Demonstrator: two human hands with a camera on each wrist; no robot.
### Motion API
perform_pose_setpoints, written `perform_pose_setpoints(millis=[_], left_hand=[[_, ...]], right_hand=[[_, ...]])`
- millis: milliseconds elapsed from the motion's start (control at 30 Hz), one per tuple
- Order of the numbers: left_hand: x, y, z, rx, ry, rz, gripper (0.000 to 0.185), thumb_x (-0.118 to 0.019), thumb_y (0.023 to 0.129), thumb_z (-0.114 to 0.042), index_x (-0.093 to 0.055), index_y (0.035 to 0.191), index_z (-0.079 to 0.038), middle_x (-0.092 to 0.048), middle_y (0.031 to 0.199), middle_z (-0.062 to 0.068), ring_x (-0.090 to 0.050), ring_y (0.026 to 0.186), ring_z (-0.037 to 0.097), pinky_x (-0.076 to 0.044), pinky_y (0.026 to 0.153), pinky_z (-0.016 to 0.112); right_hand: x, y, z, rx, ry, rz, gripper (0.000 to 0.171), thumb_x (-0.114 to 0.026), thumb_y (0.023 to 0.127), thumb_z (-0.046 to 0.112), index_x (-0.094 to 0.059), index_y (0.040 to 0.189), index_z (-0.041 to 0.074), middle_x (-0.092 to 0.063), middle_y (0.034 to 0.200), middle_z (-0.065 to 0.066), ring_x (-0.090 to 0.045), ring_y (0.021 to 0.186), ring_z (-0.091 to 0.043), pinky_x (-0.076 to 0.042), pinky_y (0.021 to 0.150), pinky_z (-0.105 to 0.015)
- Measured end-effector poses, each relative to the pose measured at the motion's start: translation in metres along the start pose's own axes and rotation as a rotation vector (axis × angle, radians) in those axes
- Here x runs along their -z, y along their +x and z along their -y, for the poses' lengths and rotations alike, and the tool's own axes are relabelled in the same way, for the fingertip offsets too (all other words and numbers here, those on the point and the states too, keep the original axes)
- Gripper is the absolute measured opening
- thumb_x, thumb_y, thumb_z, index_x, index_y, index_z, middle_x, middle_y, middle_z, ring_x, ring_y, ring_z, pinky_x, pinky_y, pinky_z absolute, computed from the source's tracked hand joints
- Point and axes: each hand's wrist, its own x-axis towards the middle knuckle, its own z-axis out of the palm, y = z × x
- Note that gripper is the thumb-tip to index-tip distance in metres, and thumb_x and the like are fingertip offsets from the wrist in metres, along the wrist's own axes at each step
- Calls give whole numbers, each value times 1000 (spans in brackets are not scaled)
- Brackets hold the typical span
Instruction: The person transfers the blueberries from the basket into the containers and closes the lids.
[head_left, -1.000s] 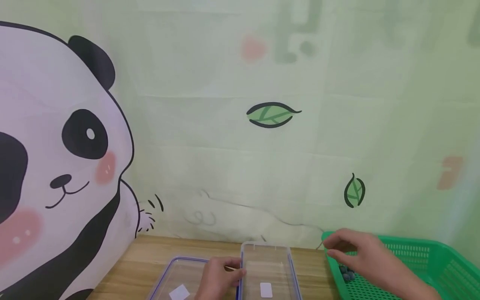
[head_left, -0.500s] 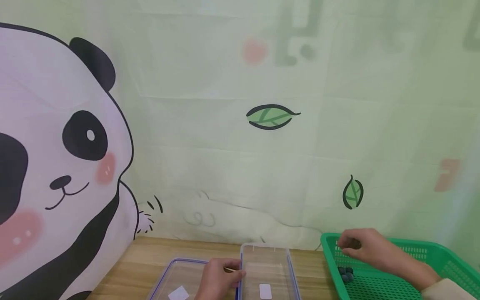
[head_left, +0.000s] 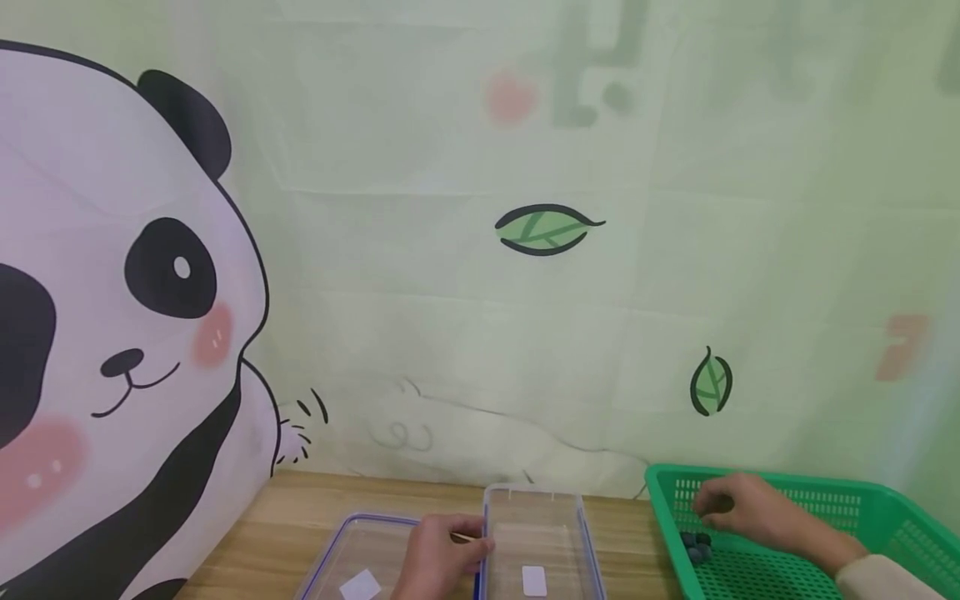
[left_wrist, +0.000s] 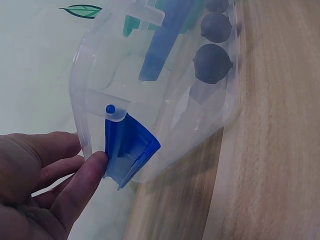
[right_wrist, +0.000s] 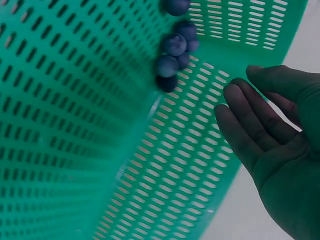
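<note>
Your right hand point(head_left: 738, 508) hangs loose inside the green basket point(head_left: 862, 508), just beside the blueberries point(head_left: 696, 546). Your left hand point(head_left: 438, 554) grips the clear box point(head_left: 534, 533), left of the basket.

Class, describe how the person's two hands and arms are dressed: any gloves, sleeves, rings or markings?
Both hands are bare, with no gloves. The right hand ends in a cream, light-coloured sleeve at the wrist. The left hand shows no sleeve, ring or marking in these views.
</note>
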Motion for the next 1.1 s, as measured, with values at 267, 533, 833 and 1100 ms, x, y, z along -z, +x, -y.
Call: perform_pose_setpoints(millis=[267,533,833,1100], left_hand=[[0,0,-1,3,1,4,26,-81,88,5,-75,112,14,-76,92,10,-73,77,20,-67,65,32],[0,1,-1,1,1,6,26,-82,88,5,-75,112,14,-76,94,11,-73,78,20,-67,65,32],[0,-1,-1,-13,-5,3,26,-81,88,6,-74,111,15,-76,93,11,-73,77,21,-67,65,32],[0,-1,-1,-22,-3,1,26,-81,87,6,-74,111,15,-75,92,11,-73,76,20,-67,64,31]], right_hand=[[-13,5,-52,53,33,78,10,-78,92,5,-78,101,7,-74,97,2,-67,90,-14,-62,73,-34],[-33,20,-115,19,23,120,13,-80,90,11,-81,102,17,-74,98,8,-65,89,-8,-60,71,-30],[-44,32,-151,77,29,145,16,-85,85,14,-78,89,27,-71,88,14,-65,79,-8,-58,64,-27],[-48,34,-153,19,-47,131,20,-84,82,11,-71,83,26,-66,83,10,-60,74,-12,-54,59,-30]])
